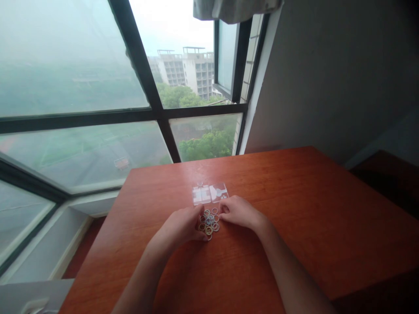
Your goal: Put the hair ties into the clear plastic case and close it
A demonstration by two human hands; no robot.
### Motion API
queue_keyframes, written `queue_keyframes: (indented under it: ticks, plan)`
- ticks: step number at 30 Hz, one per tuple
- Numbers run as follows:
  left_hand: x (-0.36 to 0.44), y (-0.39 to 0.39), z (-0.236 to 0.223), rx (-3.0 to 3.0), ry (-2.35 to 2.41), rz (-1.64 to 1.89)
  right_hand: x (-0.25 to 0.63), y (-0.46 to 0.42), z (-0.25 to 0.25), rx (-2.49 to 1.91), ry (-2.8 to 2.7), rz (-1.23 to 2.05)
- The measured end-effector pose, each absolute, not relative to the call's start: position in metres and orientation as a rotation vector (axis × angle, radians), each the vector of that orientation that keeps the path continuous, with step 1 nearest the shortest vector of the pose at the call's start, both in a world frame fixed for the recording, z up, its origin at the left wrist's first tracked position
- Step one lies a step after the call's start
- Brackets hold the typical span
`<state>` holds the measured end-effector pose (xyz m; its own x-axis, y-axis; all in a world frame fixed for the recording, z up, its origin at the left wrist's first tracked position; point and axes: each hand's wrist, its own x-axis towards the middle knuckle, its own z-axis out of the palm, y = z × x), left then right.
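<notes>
A small pile of rings (210, 220), pale grey, white and yellowish, lies on the wooden table between my two hands; they look like small hair ties or bands. My left hand (185, 224) curves around the left side of the pile, thumb and fingers apart, with its fingertips at the outermost rings. On the pile's right edge my right hand (237, 212) has its fingers curled and pinched together; what they hold, if anything, is hidden. Just beyond the pile lies a clear flat plastic case (201, 194), with a clear panel bearing a white print (218, 192) beside it.
The reddish-brown wooden table (288, 187) reaches to the windows with a dark frame (196, 112). One window pane (228, 54) stands ajar at the upper right. A grey wall (314, 78) is on the right, and a curtain edge (235, 9) hangs at the top.
</notes>
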<state>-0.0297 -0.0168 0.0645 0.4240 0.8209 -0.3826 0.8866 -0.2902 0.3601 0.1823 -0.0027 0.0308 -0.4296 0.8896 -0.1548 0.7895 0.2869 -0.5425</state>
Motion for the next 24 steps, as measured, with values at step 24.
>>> queue_keyframes:
  ticks: [24]
  plan:
    - [-0.048, -0.008, 0.067, 2.222, 1.485, -0.066, 0.178, -0.006, 0.035, -1.395, -2.336, 1.03]
